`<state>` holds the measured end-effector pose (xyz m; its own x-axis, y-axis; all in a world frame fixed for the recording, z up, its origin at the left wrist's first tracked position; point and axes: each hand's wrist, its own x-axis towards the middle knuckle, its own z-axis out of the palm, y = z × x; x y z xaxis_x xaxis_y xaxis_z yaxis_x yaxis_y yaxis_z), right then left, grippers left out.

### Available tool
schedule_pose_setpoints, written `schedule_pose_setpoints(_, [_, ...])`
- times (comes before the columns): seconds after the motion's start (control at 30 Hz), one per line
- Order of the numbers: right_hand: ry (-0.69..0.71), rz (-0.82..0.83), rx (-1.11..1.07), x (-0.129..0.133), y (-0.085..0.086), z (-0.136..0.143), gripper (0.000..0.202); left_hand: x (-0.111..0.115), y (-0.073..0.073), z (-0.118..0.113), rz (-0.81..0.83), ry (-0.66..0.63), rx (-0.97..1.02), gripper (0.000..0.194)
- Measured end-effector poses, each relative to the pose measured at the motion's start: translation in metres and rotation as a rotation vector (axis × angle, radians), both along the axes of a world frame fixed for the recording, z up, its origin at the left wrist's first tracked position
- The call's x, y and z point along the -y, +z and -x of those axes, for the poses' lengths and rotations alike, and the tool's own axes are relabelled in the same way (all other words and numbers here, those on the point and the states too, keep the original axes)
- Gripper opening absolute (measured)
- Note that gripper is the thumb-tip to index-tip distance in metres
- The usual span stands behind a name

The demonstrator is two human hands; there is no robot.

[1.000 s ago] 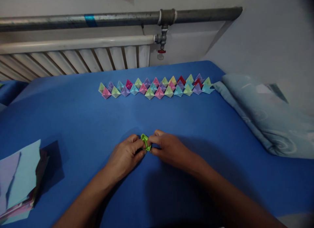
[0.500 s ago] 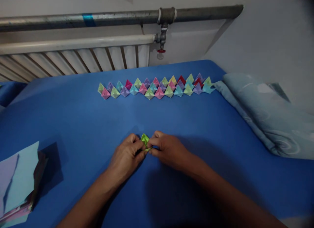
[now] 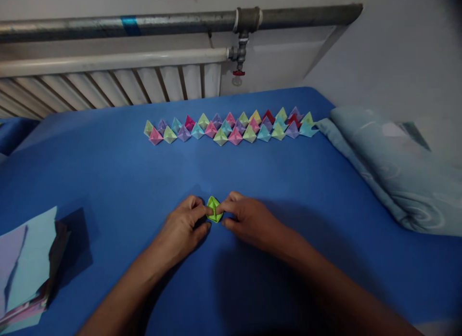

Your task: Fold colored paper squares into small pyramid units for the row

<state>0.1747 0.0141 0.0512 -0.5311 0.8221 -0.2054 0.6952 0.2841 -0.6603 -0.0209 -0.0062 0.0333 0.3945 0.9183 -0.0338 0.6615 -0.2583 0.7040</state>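
Note:
A small bright green paper boat [image 3: 214, 215] sits on the blue surface between my two hands, its folded hollow facing up. My left hand [image 3: 185, 221] has its fingertips on the left side of the boat, fingers curled and thumb low beside it. From the right, my right hand [image 3: 249, 216] keeps its index fingertip at the boat's hollow, with the thumb near the lower right edge. Both hands hold the boat lightly between them. Farther back stand rows of folded paper boats [image 3: 220, 137] in pink, green, purple, blue, red and yellow, packed closely together.
A stack of coloured paper sheets [image 3: 32, 259] lies at the lower left. On the right is a folded light blue patterned cloth [image 3: 393, 172]. Behind the blue surface [image 3: 119, 182] are a white radiator [image 3: 140, 85], a metal pipe [image 3: 187, 23] and a red valve handle [image 3: 238, 73].
The green boat's hollow has been spread wider and its near edge shows more. My thumbs have come away from that near edge, and my left hand has shifted slightly left.

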Motion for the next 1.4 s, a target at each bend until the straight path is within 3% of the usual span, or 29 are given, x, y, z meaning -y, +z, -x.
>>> schedule_pose_setpoints(0.2, [0.042, -0.051, 0.091, 0.0, 0.002, 0.002, 0.017, 0.0, 0.006, 0.0, -0.01, -0.075, -0.096, 0.023])
schedule_pose_setpoints(0.37, [0.01, -0.099, 0.036, -0.001, -0.001, 0.002, 0.013, -0.001, 0.007, 0.001, -0.053, -0.105, -0.116, 0.024])
schedule_pose_setpoints(0.57, [-0.026, -0.083, -0.087, -0.003, -0.007, -0.001, 0.021, -0.002, 0.005, 0.005, -0.008, -0.054, -0.06, 0.024])
schedule_pose_setpoints(0.73, [-0.002, -0.115, -0.036, 0.001, -0.004, -0.002, 0.027, -0.002, 0.005, 0.007, -0.027, -0.129, -0.055, 0.032])
schedule_pose_setpoints(1.13, [0.013, -0.162, -0.083, 0.001, -0.012, -0.003, 0.033, 0.005, 0.01, 0.004, -0.127, -0.186, -0.29, 0.033])
schedule_pose_setpoints(1.4, [0.047, -0.212, -0.088, 0.003, -0.011, -0.005, 0.033, 0.004, 0.01, 0.004, -0.148, -0.205, -0.306, 0.033])
